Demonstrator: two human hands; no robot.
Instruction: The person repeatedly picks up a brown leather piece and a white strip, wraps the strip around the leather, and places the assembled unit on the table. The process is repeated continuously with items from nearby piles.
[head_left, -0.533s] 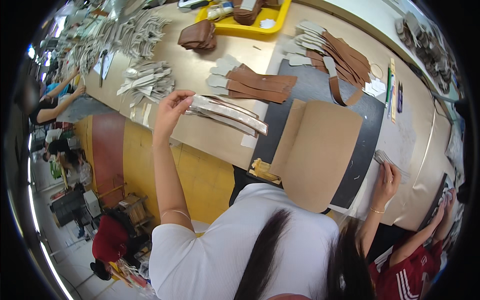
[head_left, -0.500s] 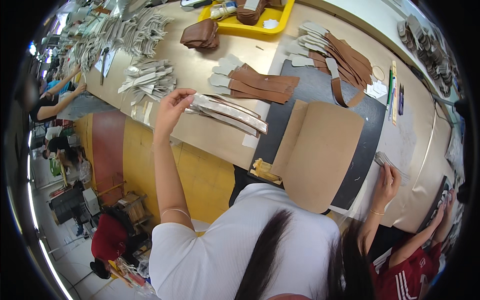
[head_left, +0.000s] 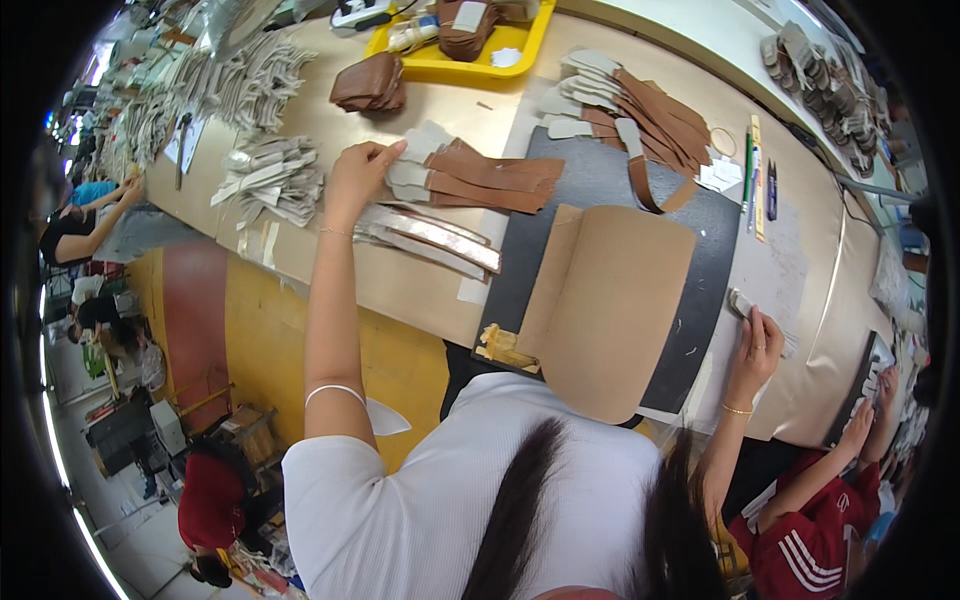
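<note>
At the pile of brown leather strips with pale grey end tabs, my left hand has its fingers stretched out towards the nearest tabs. Nothing shows in its fingers; whether the tips touch a tab is hard to tell. Just below it, several long grey strips with brown edges lie on the table. Over on the right, my right hand pinches a small bundle of pale grey strips. A large brown cardboard piece rests between my hands on a black board.
Ahead lie more brown tabbed strips and a single curled strip. Pens and a ruler sit at the right. Stacked brown leather pieces, a yellow tray and grey bundles are farther left. A co-worker's hands work at lower right.
My left hand has let go of the long grey strips, which now lie on the table, and has moved up to the brown tabbed strips. My right hand still holds its bundle.
</note>
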